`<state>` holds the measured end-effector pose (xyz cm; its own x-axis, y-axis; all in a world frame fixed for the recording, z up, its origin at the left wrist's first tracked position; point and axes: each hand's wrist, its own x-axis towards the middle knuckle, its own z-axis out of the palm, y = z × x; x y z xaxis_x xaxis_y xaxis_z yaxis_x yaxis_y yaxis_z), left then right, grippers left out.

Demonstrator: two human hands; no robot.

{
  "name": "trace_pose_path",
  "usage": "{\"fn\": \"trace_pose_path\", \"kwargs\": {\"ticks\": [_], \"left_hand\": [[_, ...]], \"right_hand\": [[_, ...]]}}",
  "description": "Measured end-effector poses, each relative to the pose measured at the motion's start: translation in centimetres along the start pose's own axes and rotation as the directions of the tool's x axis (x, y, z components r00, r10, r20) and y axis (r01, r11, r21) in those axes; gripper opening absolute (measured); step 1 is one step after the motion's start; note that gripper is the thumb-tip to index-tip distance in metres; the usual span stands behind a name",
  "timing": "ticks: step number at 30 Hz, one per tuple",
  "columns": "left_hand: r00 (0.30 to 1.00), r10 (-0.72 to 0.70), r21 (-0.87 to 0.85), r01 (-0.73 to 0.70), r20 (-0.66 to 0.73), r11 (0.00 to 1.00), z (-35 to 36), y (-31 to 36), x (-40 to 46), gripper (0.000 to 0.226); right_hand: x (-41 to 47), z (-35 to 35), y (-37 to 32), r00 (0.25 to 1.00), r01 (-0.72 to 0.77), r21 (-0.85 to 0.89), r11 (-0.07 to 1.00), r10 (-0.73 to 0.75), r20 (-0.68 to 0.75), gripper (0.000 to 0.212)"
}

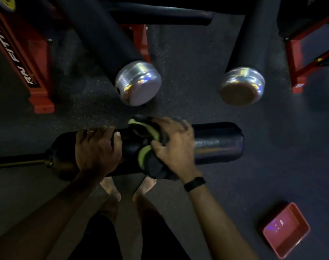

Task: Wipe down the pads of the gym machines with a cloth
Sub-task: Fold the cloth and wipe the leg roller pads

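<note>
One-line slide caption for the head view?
Left hand steadies a black roller pad while the right hand wipes it with a cloth.

I can read white slanted capitals on the black strip of the red machine frame point(19, 59) at the left; they look like "RAV FITN", cut off at the picture's edge; a small white sticker on the red frame foot point(299, 85) at the right is too small for me to read.

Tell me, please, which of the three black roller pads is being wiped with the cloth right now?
The nearest roller pad, lying crosswise: the left hand grips it while the right hand holds the cloth on it. The two farther pads go untouched.
</note>
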<state>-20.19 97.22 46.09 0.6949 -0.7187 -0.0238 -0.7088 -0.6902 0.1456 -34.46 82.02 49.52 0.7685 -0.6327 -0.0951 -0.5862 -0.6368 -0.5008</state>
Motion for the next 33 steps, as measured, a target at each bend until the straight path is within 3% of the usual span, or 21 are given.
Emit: {"fn": "trace_pose_path", "kwargs": {"ticks": [2,4,7,9,12,15,17,20,22,24,26,29,31,33], "left_hand": [[1.000,-0.002,-0.016,0.002,0.001,1.000,0.2,-0.1,0.0,0.035],[1.000,-0.004,-0.031,0.003,-0.009,1.000,0.3,-0.1,-0.2,0.036],[0.999,-0.007,-0.024,0.006,-0.036,1.000,0.9,-0.3,-0.3,0.038],[0.998,0.001,-0.029,-0.002,-0.057,1.000,1.0,-0.3,-0.5,0.038],[0.995,0.017,-0.019,-0.019,-0.098,1.000,1.1,-0.3,-0.7,0.037],[0.992,0.017,-0.016,-0.020,-0.124,1.000,1.2,-0.4,-0.8,0.036],[0.993,0.009,-0.031,-0.013,-0.121,0.999,1.4,-0.4,-0.7,0.038],[0.990,0.015,-0.053,-0.023,-0.141,0.998,1.8,-0.5,-0.8,0.039],[0.986,0.039,-0.061,-0.050,-0.162,0.997,2.0,-0.8,-0.9,0.040],[0.983,0.052,-0.059,-0.063,-0.179,0.996,2.2,-0.9,-1.2,0.040],[0.978,0.054,-0.046,-0.065,-0.201,0.997,2.2,-0.9,-1.8,0.040],[0.968,0.075,-0.040,-0.087,-0.238,0.995,2.6,-0.8,-2.4,0.043],[0.963,0.074,-0.036,-0.086,-0.258,0.996,2.7,-1.1,-2.8,0.046],[0.960,0.075,-0.026,-0.085,-0.269,0.996,3.0,-1.1,-3.0,0.048]], "right_hand": [[-0.3,-2.5,4.9,0.990,-0.093,-0.052,0.994,0.087,-0.112,0.056],[-0.3,-5.3,9.7,0.935,-0.277,-0.073,0.958,0.251,-0.250,0.054],[0.3,-5.4,9.3,0.876,-0.436,-0.096,0.895,0.398,-0.273,0.048],[0.5,-2.6,4.7,0.938,-0.311,-0.133,0.941,0.282,-0.200,0.045],[-0.1,1.6,-2.1,0.999,-0.023,-0.049,0.999,0.021,-0.033,0.051],[-0.9,0.6,-0.2,0.996,0.090,-0.017,0.996,-0.090,0.006,0.057],[-1.0,-1.9,4.6,0.996,-0.008,-0.059,0.998,0.003,-0.084,0.056],[0.2,-6.4,10.8,0.893,-0.405,-0.051,0.913,0.383,-0.236,0.057],[1.4,-6.2,9.4,0.862,-0.493,-0.101,0.864,0.469,-0.194,0.058],[2.4,-3.2,4.3,0.931,-0.362,-0.166,0.917,0.347,-0.117,0.051],[2.0,0.6,-1.5,0.994,-0.109,-0.144,0.983,0.107,-0.020,0.046],[0.0,1.6,-3.3,0.992,0.107,-0.056,0.993,-0.103,0.077,0.055],[-0.9,-0.7,0.8,0.998,0.055,-0.037,0.998,-0.055,-0.005,0.059],[-0.9,-4.0,5.5,0.969,-0.174,-0.032,0.984,0.165,-0.184,0.061]]}}
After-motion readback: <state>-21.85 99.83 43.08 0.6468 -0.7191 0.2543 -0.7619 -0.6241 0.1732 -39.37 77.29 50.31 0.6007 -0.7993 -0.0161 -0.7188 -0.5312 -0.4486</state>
